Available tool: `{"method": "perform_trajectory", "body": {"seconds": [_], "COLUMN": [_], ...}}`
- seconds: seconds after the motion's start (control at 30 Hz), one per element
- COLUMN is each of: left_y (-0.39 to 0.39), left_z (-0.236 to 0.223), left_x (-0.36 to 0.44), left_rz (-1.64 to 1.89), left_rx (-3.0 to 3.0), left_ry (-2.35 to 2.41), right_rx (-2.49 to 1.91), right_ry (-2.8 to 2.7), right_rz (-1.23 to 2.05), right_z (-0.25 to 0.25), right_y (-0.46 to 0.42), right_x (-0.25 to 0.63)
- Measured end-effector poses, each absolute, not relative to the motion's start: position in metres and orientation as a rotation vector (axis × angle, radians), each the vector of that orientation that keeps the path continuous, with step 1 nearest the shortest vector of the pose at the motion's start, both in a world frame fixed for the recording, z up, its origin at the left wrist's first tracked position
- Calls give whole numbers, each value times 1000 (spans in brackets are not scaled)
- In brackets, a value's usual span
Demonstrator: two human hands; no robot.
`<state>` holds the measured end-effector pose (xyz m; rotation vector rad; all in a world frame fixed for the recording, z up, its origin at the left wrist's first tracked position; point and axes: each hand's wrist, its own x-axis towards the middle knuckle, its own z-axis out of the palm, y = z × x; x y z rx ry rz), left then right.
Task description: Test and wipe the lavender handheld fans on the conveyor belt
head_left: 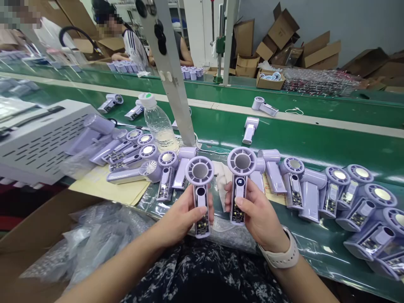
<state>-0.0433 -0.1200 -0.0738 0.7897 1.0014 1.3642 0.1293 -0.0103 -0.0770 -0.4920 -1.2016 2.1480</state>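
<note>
My left hand is wrapped round the handle of a lilac handheld fan, its thumb on the see-through front where a circuit board shows; the small round display is dark. A second lilac handheld fan stands upright in my right hand, thumb on the front of the handle, and its display reads 20. The two fans are side by side, apart, with their round grilles towards me. More lilac fans lie to the right and left of my hands on the green table.
A clear bottle stands beside a slanted metal post. At left are a white slotted metal box and a carton holding bubble bags. Across the green belt are co-workers and piled cardboard boxes.
</note>
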Motion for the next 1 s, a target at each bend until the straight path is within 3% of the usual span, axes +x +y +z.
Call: {"method": "perform_trajectory", "body": {"seconds": [0.33,1.0], "left_y": [-69,-74], "left_z": [-76,-74], "left_x": [-31,-54], "left_rz": [1475,1551], "left_rx": [820,861], "left_ry": [831,812], "right_rx": [-627,-637], "right_ry": [-1162,-1123], "right_rz": [2059,2018], "right_z": [-76,-74], "right_y": [-8,-11], "right_x": [146,145]}}
